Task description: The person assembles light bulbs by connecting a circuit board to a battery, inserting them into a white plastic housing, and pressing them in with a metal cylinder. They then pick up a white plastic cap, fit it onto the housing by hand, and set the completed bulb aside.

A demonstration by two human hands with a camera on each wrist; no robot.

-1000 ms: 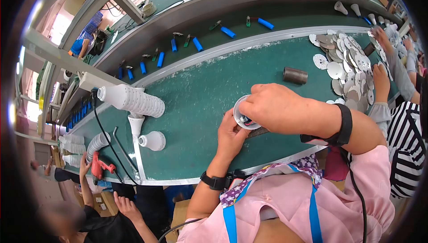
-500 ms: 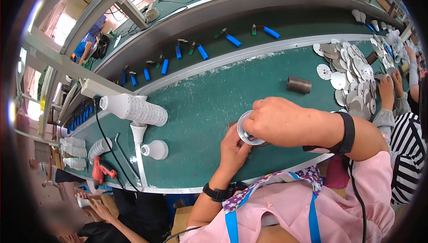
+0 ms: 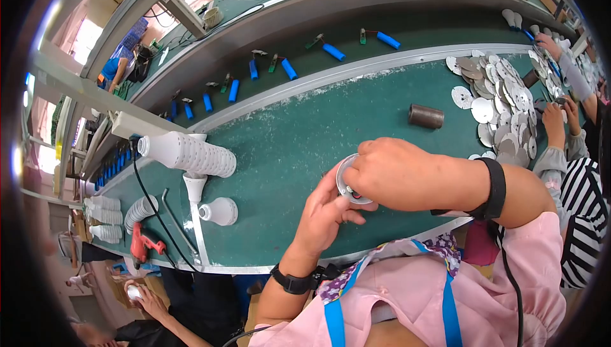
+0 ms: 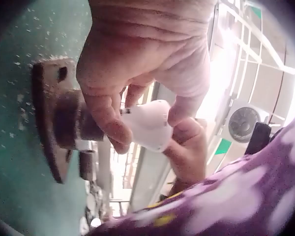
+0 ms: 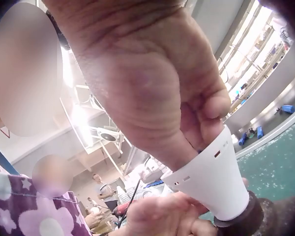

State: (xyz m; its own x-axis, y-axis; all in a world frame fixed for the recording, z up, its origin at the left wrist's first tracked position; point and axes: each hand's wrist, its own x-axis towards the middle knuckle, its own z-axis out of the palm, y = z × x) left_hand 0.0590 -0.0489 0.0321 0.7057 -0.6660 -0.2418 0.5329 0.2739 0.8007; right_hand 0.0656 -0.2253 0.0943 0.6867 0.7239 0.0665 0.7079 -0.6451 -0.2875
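Note:
A white cup-shaped housing is between the two hands, its narrow end at a rusty metal fixture on the bench. My left hand has thumb and fingers curved around the housing, near its narrow end. My right hand reaches over the wide mouth. In the right wrist view, the fingers of my right hand bend down into the housing; its fingertips, and whatever they touch inside, are hidden. Small coloured parts show inside the mouth in the head view.
Stacked white housings and a single one stand left, near a red glue gun. A metal tube lies beyond my right hand; round metal plates are heaped right. Blue cells line the shelf. Other people work both sides.
My left hand has shifted left and lower around the housing, its fingers more spread. My right hand stays over the mouth. The person at lower left has raised a white piece.

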